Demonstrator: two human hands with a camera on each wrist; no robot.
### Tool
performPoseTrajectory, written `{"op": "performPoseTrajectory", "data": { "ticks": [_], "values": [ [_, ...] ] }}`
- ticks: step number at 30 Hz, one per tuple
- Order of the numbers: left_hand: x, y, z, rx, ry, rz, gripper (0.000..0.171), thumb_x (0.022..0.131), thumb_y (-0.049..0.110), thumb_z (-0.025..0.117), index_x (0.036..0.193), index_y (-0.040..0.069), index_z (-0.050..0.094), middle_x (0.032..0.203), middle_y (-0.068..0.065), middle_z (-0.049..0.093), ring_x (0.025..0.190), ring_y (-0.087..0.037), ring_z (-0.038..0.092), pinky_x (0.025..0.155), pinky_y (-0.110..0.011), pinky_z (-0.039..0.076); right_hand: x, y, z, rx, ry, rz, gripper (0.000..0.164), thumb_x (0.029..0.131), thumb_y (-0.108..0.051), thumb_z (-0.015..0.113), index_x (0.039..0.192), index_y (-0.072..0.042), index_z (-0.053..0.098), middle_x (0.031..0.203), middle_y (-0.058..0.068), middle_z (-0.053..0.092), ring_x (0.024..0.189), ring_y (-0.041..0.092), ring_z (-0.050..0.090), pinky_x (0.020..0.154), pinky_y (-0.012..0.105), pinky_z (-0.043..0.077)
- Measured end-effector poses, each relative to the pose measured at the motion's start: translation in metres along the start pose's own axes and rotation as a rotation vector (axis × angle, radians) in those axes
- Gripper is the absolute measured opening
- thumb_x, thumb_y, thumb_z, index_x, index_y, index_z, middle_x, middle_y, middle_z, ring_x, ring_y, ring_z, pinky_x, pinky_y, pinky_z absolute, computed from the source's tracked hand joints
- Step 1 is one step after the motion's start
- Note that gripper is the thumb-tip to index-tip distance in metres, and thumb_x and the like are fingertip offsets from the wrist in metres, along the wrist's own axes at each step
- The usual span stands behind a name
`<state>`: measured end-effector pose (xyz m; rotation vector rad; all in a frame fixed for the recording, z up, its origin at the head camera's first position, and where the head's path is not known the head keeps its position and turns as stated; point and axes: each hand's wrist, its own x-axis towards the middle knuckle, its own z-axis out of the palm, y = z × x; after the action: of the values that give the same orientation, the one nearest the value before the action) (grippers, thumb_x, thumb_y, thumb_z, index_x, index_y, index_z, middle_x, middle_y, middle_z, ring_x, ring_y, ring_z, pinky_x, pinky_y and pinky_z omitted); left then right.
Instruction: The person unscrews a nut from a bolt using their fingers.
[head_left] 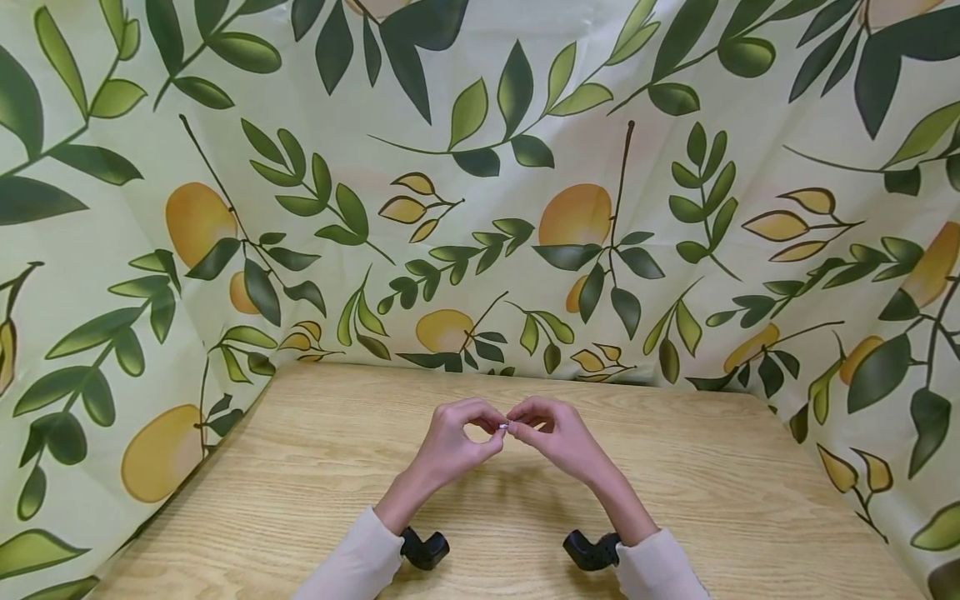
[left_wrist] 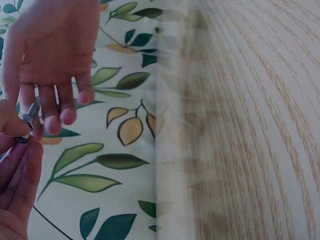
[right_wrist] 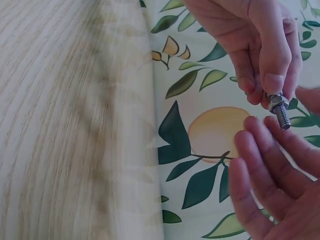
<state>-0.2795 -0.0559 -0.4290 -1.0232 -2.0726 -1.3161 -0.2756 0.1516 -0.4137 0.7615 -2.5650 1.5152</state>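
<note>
A small silver bolt (right_wrist: 283, 120) with a nut (right_wrist: 276, 104) on its shank is between the two hands, over the table. My left hand (head_left: 457, 437) pinches it at the head end with thumb and fingers, which partly cover the head. The threaded end sticks out toward my right hand (head_left: 557, 435). In the right wrist view, the fingers (right_wrist: 255, 145) of my right hand are extended and slightly spread, with the index fingertip beside the threads and the thumb on the far side. From the left wrist, the bolt (left_wrist: 34, 110) shows tilted up out of the left fingertips.
A light wood-grain table (head_left: 315, 475) lies under both hands. Behind it and at its sides hangs a cloth (head_left: 480, 192) printed with leaves and orange fruit. Black wrist devices (head_left: 426, 550) sit at the sleeve cuffs, close above the tabletop.
</note>
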Motion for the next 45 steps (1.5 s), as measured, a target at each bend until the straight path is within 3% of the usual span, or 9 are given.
{"op": "performPoseTrajectory", "data": {
  "ticks": [4, 7, 11, 20, 23, 29, 36, 40, 45],
  "values": [
    [0.0004, 0.0001, -0.0005, 0.000, 0.002, 0.006, 0.017, 0.082, -0.003, 0.076, 0.091, 0.011, 0.079, 0.086, 0.000, 0.078, 0.074, -0.009, 0.072, 0.069, -0.030, 0.064, 0.0013, 0.0010, -0.0006, 0.027, -0.027, 0.003, 0.022, 0.103, -0.021, 0.061, 0.105, -0.004, 0.075, 0.096, 0.013, 0.075, 0.087, 0.019, 0.070, 0.074, 0.037, 0.063],
    [0.0006, -0.0003, -0.0006, 0.003, 0.005, 0.008, 0.018, 0.082, -0.003, 0.076, 0.091, 0.011, 0.079, 0.086, 0.000, 0.078, 0.075, -0.009, 0.073, 0.070, -0.026, 0.063, 0.0016, 0.0014, -0.0001, 0.041, -0.029, 0.012, 0.021, 0.103, -0.020, 0.061, 0.104, -0.003, 0.075, 0.095, 0.013, 0.075, 0.087, 0.019, 0.070, 0.074, 0.035, 0.063],
    [0.0013, -0.0007, -0.0004, 0.014, 0.011, 0.019, 0.018, 0.081, -0.004, 0.076, 0.091, 0.012, 0.079, 0.086, 0.000, 0.078, 0.075, -0.009, 0.073, 0.070, -0.024, 0.063, 0.0014, 0.0023, 0.0000, 0.036, -0.022, 0.022, 0.019, 0.102, -0.018, 0.063, 0.104, -0.003, 0.075, 0.096, 0.013, 0.076, 0.085, 0.014, 0.070, 0.074, 0.032, 0.062],
    [0.0008, -0.0007, -0.0003, 0.004, 0.004, 0.026, 0.017, 0.080, -0.005, 0.077, 0.089, 0.009, 0.078, 0.084, -0.001, 0.077, 0.073, -0.009, 0.072, 0.068, -0.031, 0.064, 0.0029, 0.0002, 0.0019, 0.005, 0.015, -0.015, 0.009, 0.092, -0.012, 0.074, 0.098, -0.007, 0.076, 0.096, 0.008, 0.076, 0.088, 0.010, 0.069, 0.075, 0.024, 0.060],
    [0.0002, -0.0001, -0.0008, 0.004, 0.009, 0.015, 0.017, 0.079, -0.005, 0.076, 0.088, 0.009, 0.078, 0.083, -0.001, 0.077, 0.072, -0.009, 0.071, 0.066, -0.032, 0.064, 0.0034, -0.0014, 0.0036, 0.003, 0.032, -0.034, 0.008, 0.090, -0.009, 0.075, 0.098, -0.006, 0.076, 0.096, 0.008, 0.076, 0.086, 0.010, 0.070, 0.077, 0.025, 0.061],
    [0.0001, -0.0009, -0.0018, 0.009, 0.010, 0.000, 0.016, 0.079, -0.003, 0.077, 0.088, 0.009, 0.078, 0.083, 0.000, 0.077, 0.072, -0.007, 0.071, 0.068, -0.021, 0.062, 0.0036, -0.0033, 0.0054, 0.002, 0.059, -0.062, 0.009, 0.088, -0.006, 0.076, 0.097, -0.006, 0.076, 0.095, 0.008, 0.077, 0.083, 0.009, 0.070, 0.077, 0.026, 0.062],
    [-0.0002, -0.0005, -0.0011, -0.003, 0.004, -0.008, 0.016, 0.080, -0.004, 0.077, 0.089, 0.009, 0.078, 0.085, -0.002, 0.078, 0.073, -0.008, 0.071, 0.068, -0.031, 0.064, 0.0020, -0.0043, 0.0053, 0.012, 0.080, -0.047, 0.013, 0.087, -0.006, 0.080, 0.098, -0.007, 0.074, 0.096, 0.008, 0.076, 0.086, 0.010, 0.069, 0.079, 0.034, 0.063],
    [-0.0009, -0.0001, -0.0002, -0.003, 0.001, -0.001, 0.018, 0.080, -0.005, 0.076, 0.090, 0.009, 0.078, 0.086, -0.001, 0.078, 0.074, -0.008, 0.072, 0.069, -0.030, 0.064, 0.0005, -0.0026, 0.0034, 0.030, 0.061, -0.006, 0.021, 0.090, -0.013, 0.079, 0.107, -0.005, 0.072, 0.102, 0.010, 0.075, 0.093, 0.013, 0.069, 0.080, 0.031, 0.061],
    [-0.0011, -0.0003, 0.0007, 0.001, 0.014, 0.009, 0.017, 0.080, -0.004, 0.076, 0.089, 0.010, 0.079, 0.084, -0.001, 0.078, 0.073, -0.009, 0.072, 0.069, -0.026, 0.063, 0.0001, 0.0003, 0.0000, 0.057, -0.003, 0.029, 0.024, 0.101, -0.022, 0.065, 0.111, -0.002, 0.073, 0.101, 0.013, 0.075, 0.093, 0.018, 0.069, 0.077, 0.029, 0.061]
  ]
}}
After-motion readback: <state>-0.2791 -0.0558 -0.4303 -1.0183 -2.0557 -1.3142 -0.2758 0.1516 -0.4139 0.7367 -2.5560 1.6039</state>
